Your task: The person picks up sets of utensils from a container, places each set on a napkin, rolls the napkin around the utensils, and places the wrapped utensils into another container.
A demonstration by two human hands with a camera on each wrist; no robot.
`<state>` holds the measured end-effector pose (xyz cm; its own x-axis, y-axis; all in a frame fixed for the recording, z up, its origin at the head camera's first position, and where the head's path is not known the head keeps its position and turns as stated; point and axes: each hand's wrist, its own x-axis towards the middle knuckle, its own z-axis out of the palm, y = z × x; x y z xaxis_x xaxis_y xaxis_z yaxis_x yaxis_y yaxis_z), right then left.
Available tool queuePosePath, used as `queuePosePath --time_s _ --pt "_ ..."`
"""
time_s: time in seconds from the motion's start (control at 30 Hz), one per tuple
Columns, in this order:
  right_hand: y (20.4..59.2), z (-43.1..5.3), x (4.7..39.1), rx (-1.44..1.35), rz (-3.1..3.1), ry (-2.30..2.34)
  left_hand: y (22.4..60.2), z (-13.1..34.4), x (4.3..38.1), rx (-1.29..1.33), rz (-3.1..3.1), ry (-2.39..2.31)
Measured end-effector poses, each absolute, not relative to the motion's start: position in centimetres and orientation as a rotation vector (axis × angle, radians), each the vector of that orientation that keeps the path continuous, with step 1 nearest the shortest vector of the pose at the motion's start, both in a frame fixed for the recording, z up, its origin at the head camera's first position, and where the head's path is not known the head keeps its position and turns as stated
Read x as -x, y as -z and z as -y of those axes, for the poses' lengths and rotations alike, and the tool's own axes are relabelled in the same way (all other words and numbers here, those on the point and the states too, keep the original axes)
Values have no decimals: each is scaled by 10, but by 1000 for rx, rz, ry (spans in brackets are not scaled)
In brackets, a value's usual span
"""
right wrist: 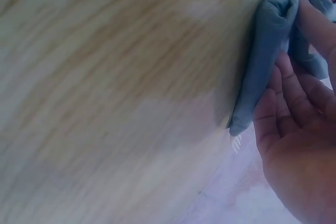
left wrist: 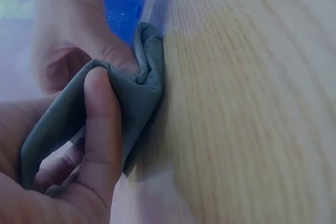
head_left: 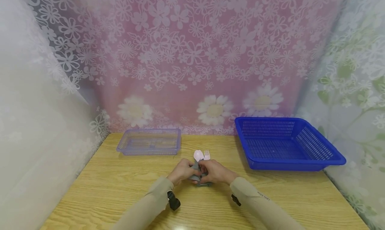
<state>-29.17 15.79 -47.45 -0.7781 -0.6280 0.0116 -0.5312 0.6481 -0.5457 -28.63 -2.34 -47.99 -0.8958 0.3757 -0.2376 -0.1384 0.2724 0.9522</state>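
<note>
Near the middle of the table, a pale pink spoon [head_left: 198,155] and a matching fork [head_left: 207,155] lie side by side, heads pointing away from me. Their handles disappear into a folded grey-green cloth [head_left: 204,184]. From the left, my left hand [head_left: 182,171] pinches the cloth; the left wrist view has its thumb pressed on a fold of the fabric [left wrist: 139,95]. On the other side my right hand [head_left: 219,172] grips the cloth between thumb and fingers. In the right wrist view, the cloth [right wrist: 268,40] hangs in a fold beside the curled fingers [right wrist: 289,93].
A clear, shallow plastic basket [head_left: 150,143] stands at the back left of the wooden table [head_left: 120,183]. To the right is a larger blue perforated basket [head_left: 282,150]. Flowered curtains [head_left: 192,56] enclose the back and sides.
</note>
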Motion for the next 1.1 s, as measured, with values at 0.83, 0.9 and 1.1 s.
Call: queuePosePath --time_s 0.83,0.9,1.1 --pt "471 -175 290 874 -2565 841 478 11 294 -347 -1957 -1644" --pt "473 -177 290 857 -2536 879 478 11 294 -387 -1973 -1609" --pt "474 -182 291 770 -2416 1067 475 12 293 -482 -2018 -1538"
